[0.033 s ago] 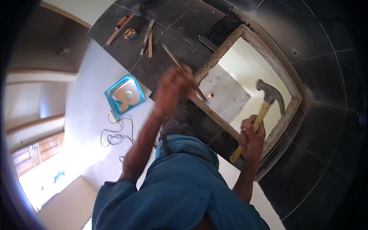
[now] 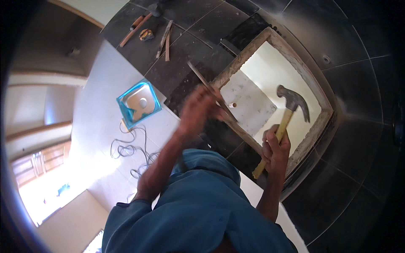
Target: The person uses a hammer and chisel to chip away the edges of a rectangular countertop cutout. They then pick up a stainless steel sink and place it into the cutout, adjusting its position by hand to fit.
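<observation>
My left hand [image 2: 197, 109], blurred by motion, is wrapped round a long, thin metal chisel [image 2: 196, 71]. It slants down to the right, its lower end by the near-left edge of a rectangular cutout [image 2: 270, 35] in the dark tiled countertop [image 2: 185, 48]. My right hand [image 2: 276, 149] grips the yellow handle of a claw hammer [image 2: 291, 99] partway along. Its dark head is raised over the cutout, apart from the chisel. The cutout's rim is rough and bare. A pale surface with a short pipe stub [image 2: 232, 105] shows through it.
Wood strips [image 2: 164, 40], a tool with an orange-brown handle [image 2: 135, 30] and a small yellowish object [image 2: 146, 34] lie on the far left of the countertop. On the white floor are a metal sink basin [image 2: 140, 104] edged in blue film and a tangled cord [image 2: 126, 147].
My left hand and the chisel have shifted right and slightly down along the cutout's edge. The hammer head has moved a little to the left.
</observation>
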`<control>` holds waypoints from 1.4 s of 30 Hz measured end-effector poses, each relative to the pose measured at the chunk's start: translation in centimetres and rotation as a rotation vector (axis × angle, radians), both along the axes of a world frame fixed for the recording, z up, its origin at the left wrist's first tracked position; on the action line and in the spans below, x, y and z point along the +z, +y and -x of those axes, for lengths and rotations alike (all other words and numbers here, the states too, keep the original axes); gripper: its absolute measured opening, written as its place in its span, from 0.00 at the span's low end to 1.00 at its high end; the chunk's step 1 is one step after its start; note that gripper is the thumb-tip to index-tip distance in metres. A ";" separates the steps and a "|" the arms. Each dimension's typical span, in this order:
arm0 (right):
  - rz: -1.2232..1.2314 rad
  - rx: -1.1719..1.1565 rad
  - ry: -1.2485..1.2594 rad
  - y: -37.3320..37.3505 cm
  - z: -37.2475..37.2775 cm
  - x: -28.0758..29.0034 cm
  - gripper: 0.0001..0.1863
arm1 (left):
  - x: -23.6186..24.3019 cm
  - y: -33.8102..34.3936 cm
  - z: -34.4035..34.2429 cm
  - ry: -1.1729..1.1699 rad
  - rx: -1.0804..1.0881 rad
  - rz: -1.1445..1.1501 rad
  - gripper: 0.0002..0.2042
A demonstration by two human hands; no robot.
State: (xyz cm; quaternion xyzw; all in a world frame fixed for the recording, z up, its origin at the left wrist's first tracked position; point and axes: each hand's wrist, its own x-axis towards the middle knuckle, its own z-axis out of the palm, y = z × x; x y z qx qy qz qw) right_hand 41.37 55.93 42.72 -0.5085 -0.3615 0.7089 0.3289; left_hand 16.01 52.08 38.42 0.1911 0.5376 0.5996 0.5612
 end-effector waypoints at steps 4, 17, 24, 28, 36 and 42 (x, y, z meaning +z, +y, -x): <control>0.011 0.121 -0.064 1.0 -3.0 -1.2 0.11 | -1.2 -1.9 -9.7 -0.264 0.011 0.181 0.18; 0.045 0.185 -0.077 0.6 -7.1 -0.4 0.17 | -4.2 -1.5 -10.7 -0.228 0.377 0.138 0.19; -0.074 0.257 -0.176 -0.1 -6.1 0.5 0.20 | -3.9 -0.6 -10.2 -0.489 0.513 -0.008 0.15; -0.254 0.220 -0.208 -1.7 -5.3 1.5 0.22 | -3.2 0.1 -9.6 -0.665 0.634 0.004 0.10; -0.969 0.305 -0.395 -6.5 -6.7 -5.2 0.15 | -3.1 -0.5 -8.9 -0.733 0.579 0.039 0.10; -0.995 0.518 -0.625 -9.1 -7.6 -3.7 0.12 | -2.8 -1.6 -8.1 -0.703 0.519 0.054 0.14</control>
